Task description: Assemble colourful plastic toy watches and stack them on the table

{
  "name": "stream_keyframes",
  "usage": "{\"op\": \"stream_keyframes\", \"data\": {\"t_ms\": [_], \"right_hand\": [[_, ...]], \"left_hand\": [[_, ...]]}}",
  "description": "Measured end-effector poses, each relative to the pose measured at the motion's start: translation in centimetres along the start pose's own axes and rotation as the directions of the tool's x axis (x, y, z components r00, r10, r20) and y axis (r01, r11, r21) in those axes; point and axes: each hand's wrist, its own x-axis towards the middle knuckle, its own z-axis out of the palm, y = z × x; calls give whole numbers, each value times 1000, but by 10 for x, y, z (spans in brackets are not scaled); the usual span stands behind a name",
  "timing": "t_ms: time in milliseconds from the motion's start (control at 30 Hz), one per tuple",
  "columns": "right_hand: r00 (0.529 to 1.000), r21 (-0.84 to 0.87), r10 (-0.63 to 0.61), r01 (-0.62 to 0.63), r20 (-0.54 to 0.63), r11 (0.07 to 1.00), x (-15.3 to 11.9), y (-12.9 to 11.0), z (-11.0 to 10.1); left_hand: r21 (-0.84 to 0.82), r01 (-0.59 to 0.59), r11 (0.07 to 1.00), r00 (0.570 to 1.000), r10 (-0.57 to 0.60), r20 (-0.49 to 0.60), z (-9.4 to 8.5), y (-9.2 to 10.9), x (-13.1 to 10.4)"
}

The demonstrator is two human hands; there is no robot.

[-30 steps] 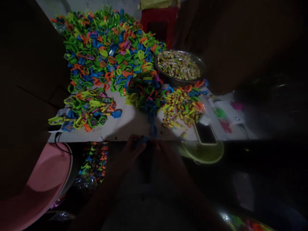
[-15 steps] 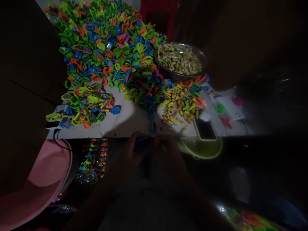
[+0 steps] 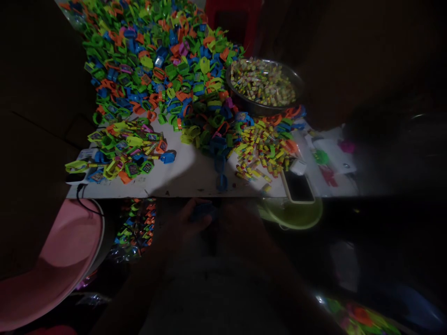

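The left hand point(image 3: 188, 219) holds a small dark-blue plastic piece point(image 3: 204, 211) in its fingers, just off the white-topped desk's point(image 3: 185, 179) near edge. A loose grip could drop it; shadow hides whether the right hand point(image 3: 240, 223) grips anything.

The scene is dim, its upper corners near-black.

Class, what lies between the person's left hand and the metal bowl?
The head view shows blue plastic loops, then colourful plastic pieces and small yellow tubes.
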Motion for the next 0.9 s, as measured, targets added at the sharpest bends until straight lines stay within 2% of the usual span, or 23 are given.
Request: {"op": "stream_keyframes", "data": {"t_ms": [67, 133, 200, 267, 367, 433, 567, 667, 733, 833, 900], "right_hand": [[995, -26, -67, 69, 77, 997, -4, 4, 11], [996, 3, -55, 55, 71, 999, -7, 8, 21], [1000, 81, 16, -16, 4, 997, -9, 11, 24], [989, 213, 88, -62, -118, 975, -10, 12, 20], [941, 371, 159, -38, -300, 928, -11, 7, 8], [926, 400, 160, -10, -342, 916, -11, 2, 1], [930, 400, 158, -13, -332, 917, -9, -5, -1], [936, 367, 121, 9, -330, 930, -9, -3, 3], [944, 306, 48, 57, -326, 950, -9, 0, 6], [975, 121, -62, 89, -213, 989, -8, 4, 8], [997, -69, -31, 26, -73, 997, -5, 6, 6]], "left_hand": [[0, 32, 999, 999, -32, 13, -4, -2, 0], [16, -16, 1000, 1000, 16, -12, -5, -2, 0], [38, -84, 996, 996, 85, -16, -3, -1, 1], [47, -138, 989, 990, 139, -17, -1, 1, 1], [68, -197, 978, 978, 201, -52, 3, 0, -1], [86, -228, 970, 972, 232, -42, 5, -1, -1], [145, -247, 958, 969, 248, 16, 7, -2, 0], [187, -224, 957, 970, 237, -55, 10, 2, 0], [186, -208, 960, 970, 226, -85, 12, 4, -1], [169, -155, 973, 980, 173, -94, 14, 5, -2], [165, -80, 983, 993, 93, -71, 16, 4, -3]]}}
